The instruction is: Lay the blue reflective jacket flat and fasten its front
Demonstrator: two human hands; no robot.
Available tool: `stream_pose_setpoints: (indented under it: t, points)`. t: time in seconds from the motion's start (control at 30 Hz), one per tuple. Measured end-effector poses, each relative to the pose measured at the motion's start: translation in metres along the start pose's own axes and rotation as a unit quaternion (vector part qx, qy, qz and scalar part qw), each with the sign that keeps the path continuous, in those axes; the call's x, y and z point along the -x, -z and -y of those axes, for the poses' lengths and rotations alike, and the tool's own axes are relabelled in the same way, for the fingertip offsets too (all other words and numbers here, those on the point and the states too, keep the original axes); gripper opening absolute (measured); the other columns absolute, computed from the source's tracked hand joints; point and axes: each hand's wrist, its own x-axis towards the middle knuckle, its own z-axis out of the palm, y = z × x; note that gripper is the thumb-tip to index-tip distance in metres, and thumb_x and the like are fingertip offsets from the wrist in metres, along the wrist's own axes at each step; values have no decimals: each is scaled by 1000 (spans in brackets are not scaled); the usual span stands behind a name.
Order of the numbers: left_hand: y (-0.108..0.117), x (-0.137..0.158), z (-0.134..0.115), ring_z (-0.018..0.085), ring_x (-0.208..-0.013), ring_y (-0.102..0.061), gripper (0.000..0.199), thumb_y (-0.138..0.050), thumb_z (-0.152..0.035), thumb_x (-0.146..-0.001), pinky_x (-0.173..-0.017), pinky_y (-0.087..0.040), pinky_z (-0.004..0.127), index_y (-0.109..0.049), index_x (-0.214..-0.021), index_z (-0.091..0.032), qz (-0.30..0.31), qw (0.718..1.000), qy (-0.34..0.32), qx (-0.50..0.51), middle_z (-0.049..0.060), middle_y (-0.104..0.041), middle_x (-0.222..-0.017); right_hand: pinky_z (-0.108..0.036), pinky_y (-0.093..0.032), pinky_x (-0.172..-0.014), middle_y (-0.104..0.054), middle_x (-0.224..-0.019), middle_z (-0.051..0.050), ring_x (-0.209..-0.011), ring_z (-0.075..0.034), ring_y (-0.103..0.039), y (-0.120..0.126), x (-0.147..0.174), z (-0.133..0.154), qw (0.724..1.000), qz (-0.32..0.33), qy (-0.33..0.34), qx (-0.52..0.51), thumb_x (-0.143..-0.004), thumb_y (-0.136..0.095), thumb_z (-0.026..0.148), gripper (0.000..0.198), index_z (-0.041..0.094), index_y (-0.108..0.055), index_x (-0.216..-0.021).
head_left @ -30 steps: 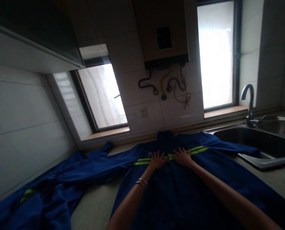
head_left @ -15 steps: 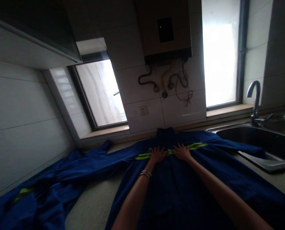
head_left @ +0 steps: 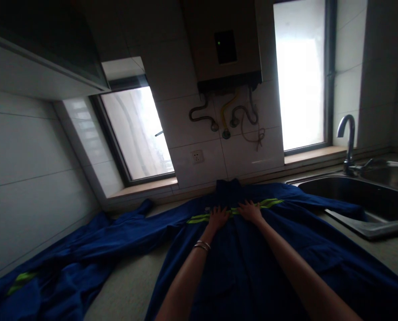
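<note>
A dark blue work jacket [head_left: 239,258] with yellow-green stripes lies spread front up on the countertop, its collar toward the wall. My left hand [head_left: 218,217] rests flat on its chest at the stripe, fingers spread. Close beside it, my right hand [head_left: 250,211] also lies flat on the stripe, on the other side of the front closure. Both palms touch the cloth and neither hand grips it. One jacket sleeve reaches left; the other hangs over the sink edge.
A second blue garment [head_left: 65,267] with a yellow-green stripe lies crumpled on the countertop [head_left: 132,281] at left. At right are a steel sink [head_left: 379,229] and a faucet [head_left: 349,142]. A water heater [head_left: 224,44] with hoses hangs on the wall between two windows.
The view has shifted slightly, so the scene sits a little farther left. My hands stay flat at the jacket's chest stripe, with little visible movement over the cloth.
</note>
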Motion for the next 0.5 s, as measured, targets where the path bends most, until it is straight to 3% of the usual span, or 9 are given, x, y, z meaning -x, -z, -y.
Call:
stream_pose_setpoints:
  t: [0.1,0.27,0.37,0.5]
  points:
    - [0,13,-11,36,-127,-28,48,-23,-35,-91,-98,-25,55,-33,-136,-20,-27,999,28,-12,17,-34,-139,-59,-10,-96,-34,-140,-8,-127,-32,-25,3,4,1,1000,-19,-4,-3,-89,-19,49,51,32,-44,-131]
    - [14,53,-14,35,-129,-27,53,-21,-41,-90,-102,-24,53,-36,-134,-15,35,999,4,21,16,-30,-141,-59,-13,-96,-41,-136,-8,-124,-31,-30,9,8,2,1000,-26,-8,-8,-90,-24,42,46,31,-49,-127]
    - [22,79,-8,38,-132,-15,64,-18,-54,-88,-103,-17,58,-36,-135,-15,64,997,2,35,15,-25,-145,-54,-11,-100,-31,-142,-8,-128,-28,-26,18,14,10,998,-58,17,-5,-89,-29,36,42,26,-53,-123]
    - [20,98,-2,41,-133,-4,71,-20,-63,-84,-99,-7,68,-23,-141,-22,62,996,13,61,11,-14,-149,-43,-11,-105,-15,-148,-6,-133,-24,-17,28,42,41,992,-52,114,-25,-89,-31,36,42,24,-52,-125]
